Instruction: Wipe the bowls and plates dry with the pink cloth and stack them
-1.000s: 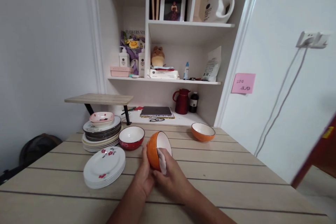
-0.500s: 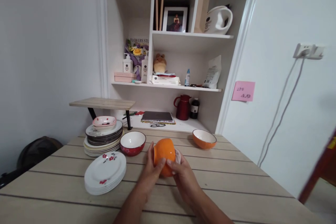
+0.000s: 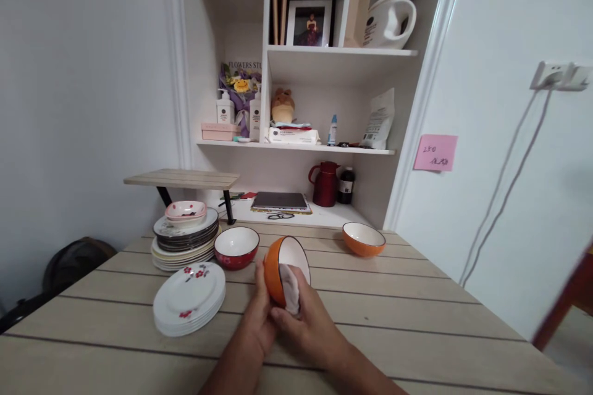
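Just above the bench (image 3: 417, 315) middle, the left hand (image 3: 260, 328) is clamped on the tilted orange bowl (image 3: 274, 268), while the right hand (image 3: 308, 327) pinches a white cloth (image 3: 290, 289) against its rim. Open boards lie at 3 o'clock up to the wall-side edge. A red bowl (image 3: 236, 247) sits close at 10 o'clock, a plate stack (image 3: 189, 298) at 9, a second orange bowl (image 3: 364, 239) at 2.

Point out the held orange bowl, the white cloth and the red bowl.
held orange bowl (image 3: 272, 271), head view, orange outer wall.
white cloth (image 3: 290, 289), head view, fold over the rim.
red bowl (image 3: 235, 257), head view, red outer side.
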{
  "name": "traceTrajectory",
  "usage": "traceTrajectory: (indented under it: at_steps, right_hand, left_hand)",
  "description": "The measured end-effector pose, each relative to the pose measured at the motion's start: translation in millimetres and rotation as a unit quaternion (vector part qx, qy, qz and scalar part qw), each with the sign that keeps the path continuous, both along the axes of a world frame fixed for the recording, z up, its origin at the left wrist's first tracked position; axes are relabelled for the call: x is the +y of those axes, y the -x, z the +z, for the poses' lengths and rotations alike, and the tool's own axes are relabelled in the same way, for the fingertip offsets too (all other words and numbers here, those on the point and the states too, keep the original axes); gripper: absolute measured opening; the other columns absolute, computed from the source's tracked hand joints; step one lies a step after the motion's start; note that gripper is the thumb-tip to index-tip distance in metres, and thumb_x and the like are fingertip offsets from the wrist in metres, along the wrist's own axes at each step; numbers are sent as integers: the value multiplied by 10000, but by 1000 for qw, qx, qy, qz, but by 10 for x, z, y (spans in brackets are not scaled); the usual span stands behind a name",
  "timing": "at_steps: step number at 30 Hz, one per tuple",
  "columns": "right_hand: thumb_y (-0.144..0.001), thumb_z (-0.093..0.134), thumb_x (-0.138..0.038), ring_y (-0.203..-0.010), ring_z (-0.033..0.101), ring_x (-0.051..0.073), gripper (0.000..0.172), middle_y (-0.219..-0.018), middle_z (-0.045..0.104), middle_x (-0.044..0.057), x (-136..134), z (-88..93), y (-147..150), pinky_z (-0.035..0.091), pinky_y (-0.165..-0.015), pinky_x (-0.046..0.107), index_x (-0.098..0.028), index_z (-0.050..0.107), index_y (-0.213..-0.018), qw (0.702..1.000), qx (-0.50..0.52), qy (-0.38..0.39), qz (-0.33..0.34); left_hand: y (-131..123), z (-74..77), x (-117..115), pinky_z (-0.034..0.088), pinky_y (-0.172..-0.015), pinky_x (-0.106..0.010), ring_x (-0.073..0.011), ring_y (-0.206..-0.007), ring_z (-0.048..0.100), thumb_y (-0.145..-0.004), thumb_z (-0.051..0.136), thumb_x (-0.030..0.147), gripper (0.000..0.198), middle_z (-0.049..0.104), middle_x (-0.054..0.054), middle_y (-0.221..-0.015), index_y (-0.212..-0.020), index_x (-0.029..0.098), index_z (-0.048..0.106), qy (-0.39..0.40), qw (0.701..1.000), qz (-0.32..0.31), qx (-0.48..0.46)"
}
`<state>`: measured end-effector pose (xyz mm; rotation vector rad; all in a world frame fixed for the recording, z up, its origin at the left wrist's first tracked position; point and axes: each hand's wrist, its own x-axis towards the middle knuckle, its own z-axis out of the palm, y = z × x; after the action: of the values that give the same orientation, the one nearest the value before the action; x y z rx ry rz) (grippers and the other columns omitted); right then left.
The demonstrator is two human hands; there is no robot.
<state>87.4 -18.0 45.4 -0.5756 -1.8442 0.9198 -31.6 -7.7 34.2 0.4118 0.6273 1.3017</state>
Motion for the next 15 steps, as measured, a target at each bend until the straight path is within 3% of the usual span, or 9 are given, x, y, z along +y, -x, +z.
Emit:
traceTrajectory:
  at_steps: [3, 5, 7, 10, 13, 15]
  right_hand:
    - [-838, 599, -190, -1228, 540, 295, 567, -1367, 581, 116, 65, -87, -44, 391, -1073, 453, -229, 471, -1390, 989, -107, -103, -23]
    - [-850, 584, -185, -1247, 529, 296, 528, -1374, 584, 105, 92, -94, -80, 370, -1087, 452, -238, 501, -1369, 987, -114, -111, -22]
    - [-854, 596, -210, -1139, 583, 277, 429, -1250, 652, 76, 91, -66, -94, 424, -1020, 421, -240, 573, -1282, 996, -69, -53, -12]
    - [-821, 640, -226, -980, 615, 237, 332, -1058, 686, 31, 59, 8, -64, 484, -885, 357, -233, 629, -1153, 990, 85, 113, 23]
    - [-757, 699, -205, -959, 627, 217, 396, -1058, 687, 26, 44, 73, -22, 492, -856, 325, -228, 620, -1145, 933, 254, 251, 39]
    - [-711, 742, -198, -911, 642, 209, 441, -1037, 699, 28, 56, 103, -19, 504, -811, 309, -225, 624, -1135, 897, 319, 304, 39]
  left_hand:
    - [63, 23, 6, 525, -952, -383, -301, -1112, 664, -813, 507, 748, 750, 745, -141, -1100, -1202, 123, 649, 28, 999, -40, 7]
    - [96, 32, 12, 522, -952, -372, -300, -1135, 651, -800, 503, 766, 782, 733, -146, -1138, -1219, 120, 638, 28, 997, -65, 18]
    - [109, 32, 18, 500, -985, -372, -297, -1191, 618, -806, 480, 773, 805, 703, -148, -1212, -1274, 130, 605, -2, 996, -82, 27]
    - [88, 7, 41, 428, -1075, -389, -293, -1311, 522, -818, 560, 699, 775, 581, -135, -1405, -1404, 196, 492, -102, 990, -74, 63]
    - [53, -29, 78, 305, -1168, -401, -288, -1431, 367, -756, 730, 572, 868, 383, -90, -1571, -1489, 296, 354, -183, 968, 42, 168]
    - [42, -40, 90, 240, -1198, -419, -306, -1476, 269, -701, 796, 522, 935, 300, -86, -1609, -1492, 301, 347, -215, 940, 113, 239]
